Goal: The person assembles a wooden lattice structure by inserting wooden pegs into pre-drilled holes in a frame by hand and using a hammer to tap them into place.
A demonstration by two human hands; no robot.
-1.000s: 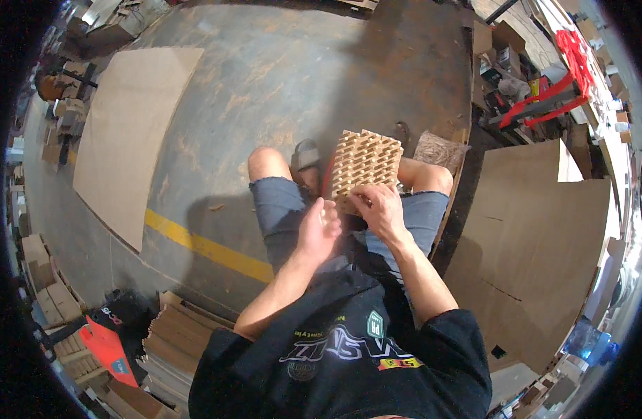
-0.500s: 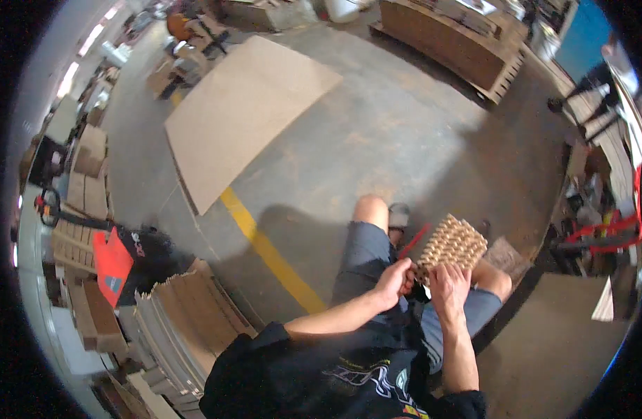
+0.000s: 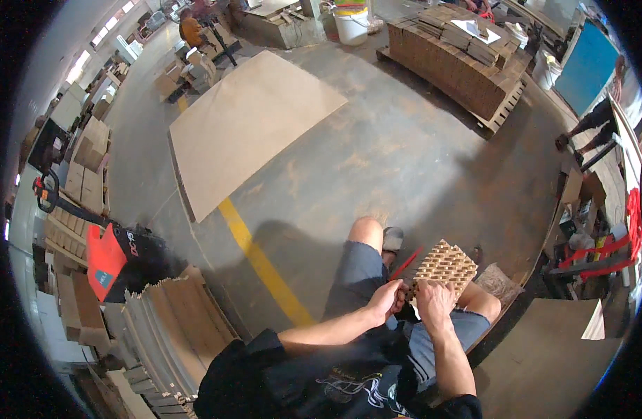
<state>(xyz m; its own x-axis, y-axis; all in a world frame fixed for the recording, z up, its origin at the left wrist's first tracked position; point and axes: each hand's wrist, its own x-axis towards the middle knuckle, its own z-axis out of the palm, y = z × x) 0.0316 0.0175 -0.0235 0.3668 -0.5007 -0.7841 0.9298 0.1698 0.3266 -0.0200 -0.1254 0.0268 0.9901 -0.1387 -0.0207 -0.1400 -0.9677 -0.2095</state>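
Note:
A tan, cardboard-like lattice piece (image 3: pixel 446 264) with rows of small gaps is tilted over my lap, between my knees. My right hand (image 3: pixel 436 304) is closed on its near edge, fingers bent over the top. Close by its near left corner, my left hand (image 3: pixel 387 300) has thumb and fingers pressed together. What those left fingers pinch is too small to make out. A thin red strip (image 3: pixel 407 262) sticks out just beyond my left hand, beside the lattice.
A large flat brown sheet (image 3: pixel 251 126) lies on the floor ahead. Stacked cardboard (image 3: pixel 181 321) and a red-and-black pallet truck (image 3: pixel 111 258) stand at left. A loaded pallet (image 3: pixel 453 70) is at far right. Another brown sheet (image 3: pixel 544 356) lies near right, by a person's legs (image 3: pixel 593 129) farther off.
The view has tilted up a little, so the scene sits lower. The lattice has turned slightly and shows its face more flatly. Both hands stay at its near edge.

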